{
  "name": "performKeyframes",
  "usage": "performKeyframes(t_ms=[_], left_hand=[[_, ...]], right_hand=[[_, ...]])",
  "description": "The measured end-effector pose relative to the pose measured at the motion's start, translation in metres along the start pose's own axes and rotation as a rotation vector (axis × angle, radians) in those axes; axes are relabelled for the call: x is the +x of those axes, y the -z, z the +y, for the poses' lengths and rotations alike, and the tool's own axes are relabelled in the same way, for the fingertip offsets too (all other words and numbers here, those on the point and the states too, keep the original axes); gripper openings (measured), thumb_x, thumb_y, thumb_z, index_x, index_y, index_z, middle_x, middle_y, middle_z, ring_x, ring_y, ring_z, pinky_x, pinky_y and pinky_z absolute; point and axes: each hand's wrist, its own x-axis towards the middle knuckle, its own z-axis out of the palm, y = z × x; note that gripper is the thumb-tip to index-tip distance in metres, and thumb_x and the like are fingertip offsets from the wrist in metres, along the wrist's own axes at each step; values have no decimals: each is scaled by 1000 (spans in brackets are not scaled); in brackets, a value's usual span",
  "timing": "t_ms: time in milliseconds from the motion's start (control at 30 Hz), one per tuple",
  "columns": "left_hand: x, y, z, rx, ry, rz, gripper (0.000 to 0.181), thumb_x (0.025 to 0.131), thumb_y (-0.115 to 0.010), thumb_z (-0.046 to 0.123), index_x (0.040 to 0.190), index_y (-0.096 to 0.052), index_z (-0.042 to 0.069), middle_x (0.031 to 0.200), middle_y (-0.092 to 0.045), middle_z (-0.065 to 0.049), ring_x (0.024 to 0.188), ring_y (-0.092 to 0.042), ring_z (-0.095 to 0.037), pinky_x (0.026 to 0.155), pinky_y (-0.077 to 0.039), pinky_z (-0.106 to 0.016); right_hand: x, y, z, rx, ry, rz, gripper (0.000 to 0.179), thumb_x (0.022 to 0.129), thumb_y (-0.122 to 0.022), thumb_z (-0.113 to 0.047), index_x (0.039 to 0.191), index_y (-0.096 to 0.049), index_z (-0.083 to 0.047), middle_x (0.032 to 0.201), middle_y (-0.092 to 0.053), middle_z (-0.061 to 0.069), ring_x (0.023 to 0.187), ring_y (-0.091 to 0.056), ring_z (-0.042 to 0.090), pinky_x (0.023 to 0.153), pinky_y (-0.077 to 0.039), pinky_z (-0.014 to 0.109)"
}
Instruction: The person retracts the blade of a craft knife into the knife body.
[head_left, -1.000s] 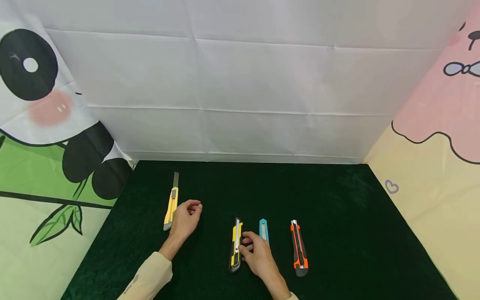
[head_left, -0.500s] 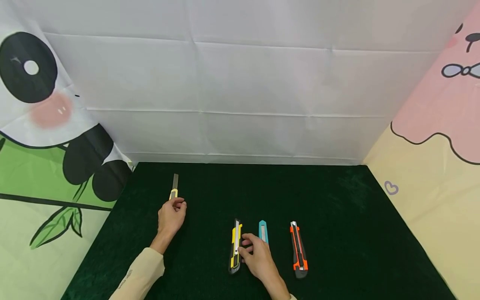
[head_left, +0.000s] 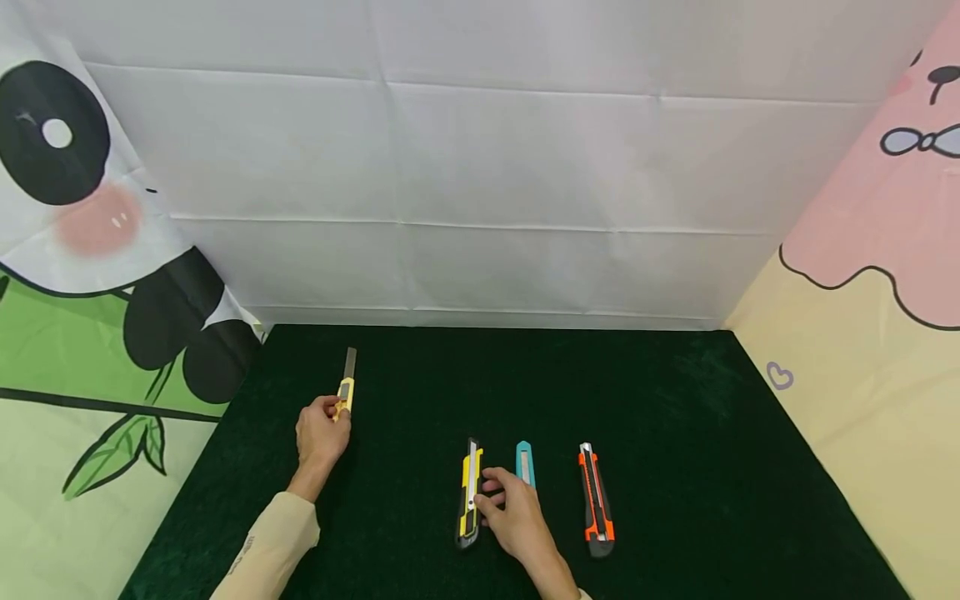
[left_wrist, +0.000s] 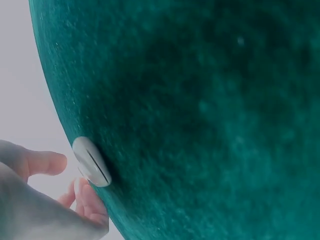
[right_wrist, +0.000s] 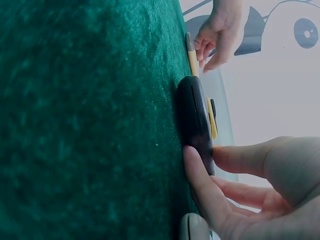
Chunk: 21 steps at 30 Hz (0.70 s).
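In the head view a yellow utility knife (head_left: pixel 346 392) lies at the left with its blade out, pointing away. My left hand (head_left: pixel 321 432) is over its handle, which is partly hidden. In the left wrist view the thumb (left_wrist: pixel 47 162) stands apart from the knife's pale end (left_wrist: pixel 92 162), and the fingertips are close by it. My right hand (head_left: pixel 516 512) rests beside a yellow-and-black utility knife (head_left: pixel 469 500), thumb and index fingertips at its right edge. The right wrist view shows these fingertips (right_wrist: pixel 196 162) against its black handle (right_wrist: pixel 192 112), without closing round it.
A teal utility knife (head_left: pixel 525 462) lies partly behind the right hand. Farther right is an orange-and-black utility knife (head_left: pixel 597 504). Dark green cloth (head_left: pixel 675 433) covers the table, with a white curtain (head_left: pixel 510 167) behind and printed drapes on both sides.
My left hand has moved left across the yellow utility knife, from its right side to over its handle. The right hand and the knives lie as before.
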Motion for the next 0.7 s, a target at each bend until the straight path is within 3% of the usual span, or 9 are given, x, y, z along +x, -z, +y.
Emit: performKeyframes(t_ms=[333,700], left_hand=[[5,8,-7,16,64,-48,40,103,-57,16,133,-52,-9,117,-54,-26,103,-53,-39,85,-47,-51],[3,14,-4,17,98,-97,41,102,-62,19,128,-55,-12,113,-59,-27,99,-57,-38,83,-49,-49]], right_hand=[[-3,-1,-3,6,-6,4,46,93,-72,-7,136,-58,2,114,-63,11,91,-63,19,66,-60,29],[-4,0,-2,3,7,8,45,93,-71,-6,135,-58,3,113,-62,11,91,-63,19,66,-59,29]])
